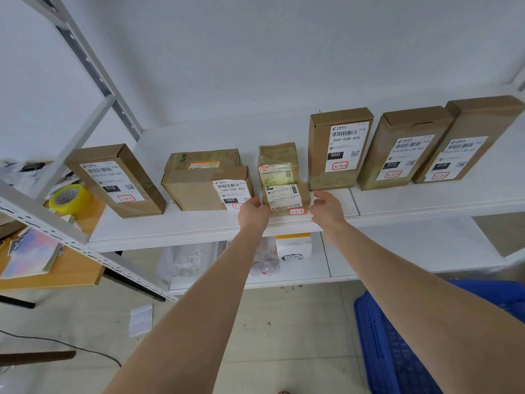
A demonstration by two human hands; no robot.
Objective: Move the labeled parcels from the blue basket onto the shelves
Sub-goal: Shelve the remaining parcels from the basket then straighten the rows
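A small brown parcel with a white label and a red-marked sticker lies at the front of the white upper shelf, in front of a second small taped parcel. My left hand touches its left side. My right hand hovers just off its right side with loosely curled fingers and holds nothing. Other labeled boxes stand along the shelf: one at the left, a wide one, and three tall ones on the right. The blue basket is on the floor at the lower right; its contents are hidden.
A lower shelf holds white bags and a white packet. A grey shelf upright slants across the left. Beyond it, a wooden desk carries a yellow tape roll. A paper slip lies on the floor.
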